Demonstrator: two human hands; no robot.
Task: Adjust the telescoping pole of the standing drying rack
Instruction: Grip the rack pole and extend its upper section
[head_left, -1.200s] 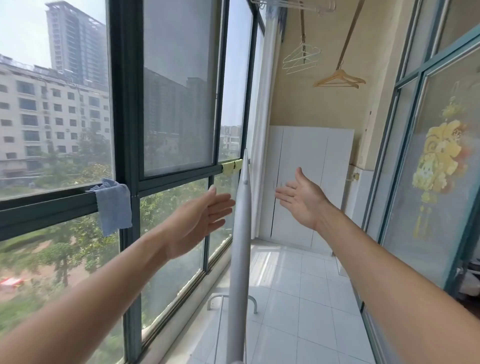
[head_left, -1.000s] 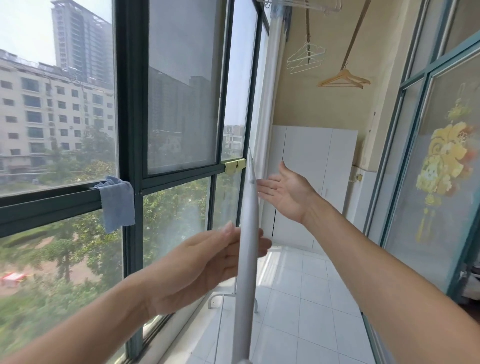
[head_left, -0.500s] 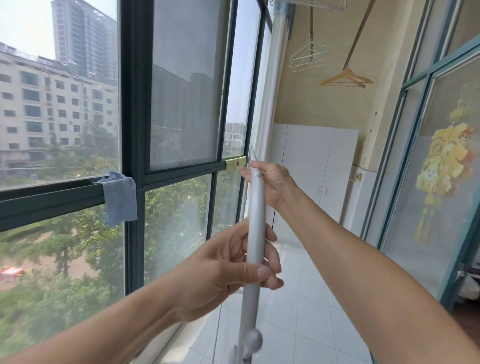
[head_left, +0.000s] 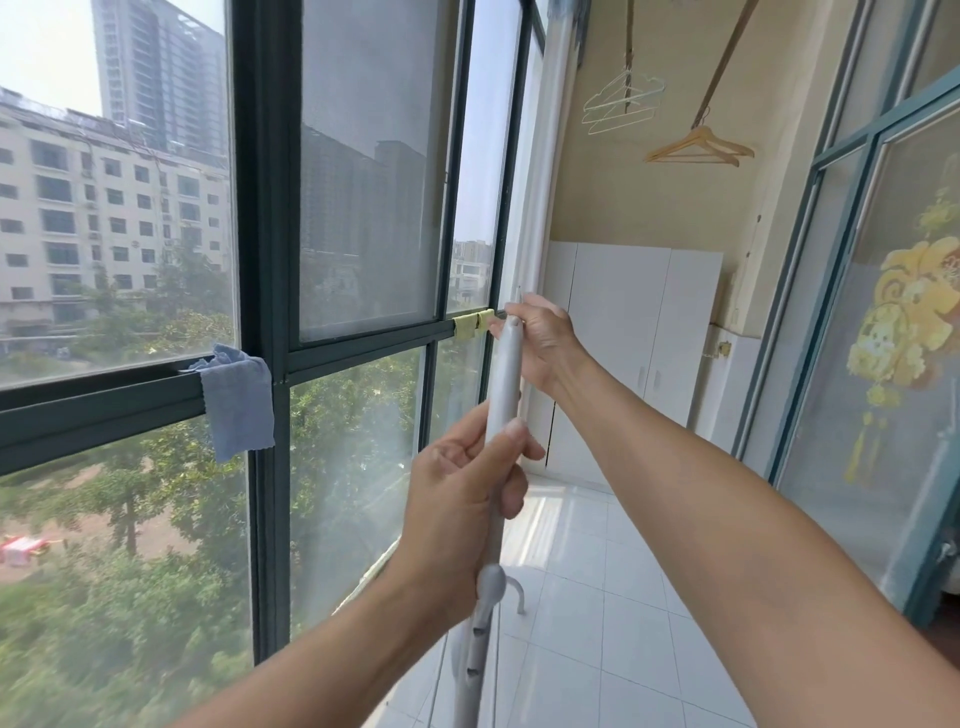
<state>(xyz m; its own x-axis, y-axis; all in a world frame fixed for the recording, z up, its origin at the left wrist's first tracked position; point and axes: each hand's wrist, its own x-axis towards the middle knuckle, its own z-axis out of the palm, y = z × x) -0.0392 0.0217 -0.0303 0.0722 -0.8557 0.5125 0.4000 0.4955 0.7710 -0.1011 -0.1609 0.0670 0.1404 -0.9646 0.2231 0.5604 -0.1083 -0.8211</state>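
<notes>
The drying rack's grey telescoping pole (head_left: 505, 379) stands upright in front of me on the balcony. My left hand (head_left: 460, 506) is wrapped around its middle section. Just below that hand sits a round grey locking knob (head_left: 491, 581), with several adjustment holes in the lower tube (head_left: 474, 652). My right hand (head_left: 540, 340) grips the pole's upper end, where a thin tip sticks out above the fingers. A curved foot of the rack's base (head_left: 517, 595) shows on the floor behind the pole.
A dark green window frame (head_left: 262, 322) runs along the left, with a blue cloth (head_left: 236, 402) draped on its sill. White cabinets (head_left: 631, 332) stand at the far end. Hangers (head_left: 698, 145) dangle overhead. A glass door (head_left: 878, 364) lines the right. White floor tiles (head_left: 582, 597) lie below.
Both hands were open on either side of the pole; they have closed on it, the left at the middle and the right at the top. The locking knob has come into view.
</notes>
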